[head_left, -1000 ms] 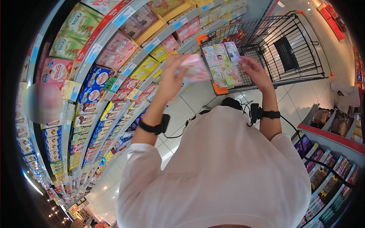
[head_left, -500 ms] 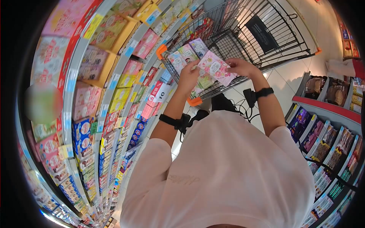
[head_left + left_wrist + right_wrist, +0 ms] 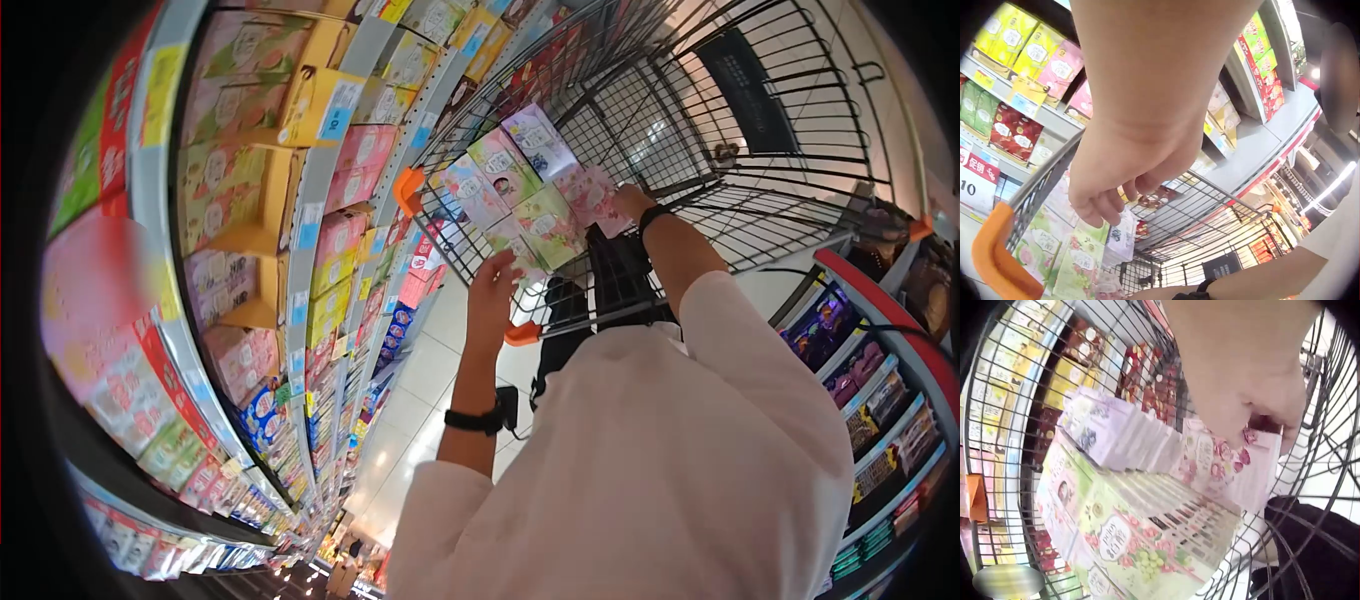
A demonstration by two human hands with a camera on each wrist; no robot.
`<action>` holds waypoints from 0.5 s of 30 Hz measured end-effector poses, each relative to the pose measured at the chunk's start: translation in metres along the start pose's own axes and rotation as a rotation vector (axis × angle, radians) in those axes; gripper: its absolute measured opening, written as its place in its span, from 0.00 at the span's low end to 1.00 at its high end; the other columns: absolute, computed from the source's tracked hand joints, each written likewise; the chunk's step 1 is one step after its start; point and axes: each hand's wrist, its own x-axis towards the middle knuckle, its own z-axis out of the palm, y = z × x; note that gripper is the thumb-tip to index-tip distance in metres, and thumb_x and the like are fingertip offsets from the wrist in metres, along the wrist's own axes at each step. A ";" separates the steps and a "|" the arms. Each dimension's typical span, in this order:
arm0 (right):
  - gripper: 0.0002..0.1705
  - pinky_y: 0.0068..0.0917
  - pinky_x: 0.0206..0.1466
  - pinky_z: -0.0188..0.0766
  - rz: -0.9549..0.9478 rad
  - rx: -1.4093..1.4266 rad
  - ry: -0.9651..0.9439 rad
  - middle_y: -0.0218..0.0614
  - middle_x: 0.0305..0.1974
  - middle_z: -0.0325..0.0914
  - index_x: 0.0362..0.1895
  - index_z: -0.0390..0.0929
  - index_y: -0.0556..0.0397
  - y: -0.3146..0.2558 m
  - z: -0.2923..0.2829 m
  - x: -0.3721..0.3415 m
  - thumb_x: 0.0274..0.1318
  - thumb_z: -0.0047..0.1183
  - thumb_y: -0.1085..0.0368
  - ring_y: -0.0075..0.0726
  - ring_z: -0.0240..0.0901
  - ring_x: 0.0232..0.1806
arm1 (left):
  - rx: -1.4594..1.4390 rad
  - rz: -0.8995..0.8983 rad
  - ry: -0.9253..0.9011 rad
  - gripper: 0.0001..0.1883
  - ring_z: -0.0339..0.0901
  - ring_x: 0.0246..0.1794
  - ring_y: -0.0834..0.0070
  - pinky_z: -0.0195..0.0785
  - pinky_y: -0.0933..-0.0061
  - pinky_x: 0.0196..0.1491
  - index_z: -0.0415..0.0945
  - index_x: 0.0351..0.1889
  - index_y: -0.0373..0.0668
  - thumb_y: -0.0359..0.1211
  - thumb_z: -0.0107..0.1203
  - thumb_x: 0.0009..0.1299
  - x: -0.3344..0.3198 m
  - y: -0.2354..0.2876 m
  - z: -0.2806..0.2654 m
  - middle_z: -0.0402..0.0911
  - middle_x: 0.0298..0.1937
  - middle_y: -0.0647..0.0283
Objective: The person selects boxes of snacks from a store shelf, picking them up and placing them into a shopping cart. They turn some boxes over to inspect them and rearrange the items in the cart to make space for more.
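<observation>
In the head view my right hand [image 3: 632, 205] reaches down inside the shopping cart [image 3: 522, 334] and grips a pink flower-printed box [image 3: 588, 200] by its edge. The right wrist view has this pink box [image 3: 1207, 453] standing against the stacked boxes, my fingers curled over its end. Beside it are stacks of pale green boxes [image 3: 548, 228] with grape and flower prints, and a lilac stack [image 3: 540, 140]. My left hand [image 3: 490, 295] is at the cart's near side by the green boxes, its fingers loosely bent and holding nothing.
Shelves of colourful snack boxes [image 3: 340, 240] run along the left, close to the cart's orange corner [image 3: 408, 190]. Dark red packs [image 3: 1150, 387] show past the wire mesh. On the right stands a low rack of packaged snacks [image 3: 880, 400].
The pink box has gone from the left hand, through both hands, to the right hand, and down into the cart beside the stacks. My left hand has let go and drawn back toward me.
</observation>
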 end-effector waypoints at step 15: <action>0.20 0.44 0.53 0.72 0.575 1.062 0.335 0.57 0.51 0.74 0.51 0.73 0.56 -0.048 0.009 0.071 0.59 0.48 0.59 0.57 0.73 0.52 | -0.016 -0.158 0.110 0.17 0.74 0.53 0.74 0.66 0.74 0.53 0.68 0.60 0.39 0.31 0.44 0.75 0.003 -0.013 -0.008 0.75 0.57 0.63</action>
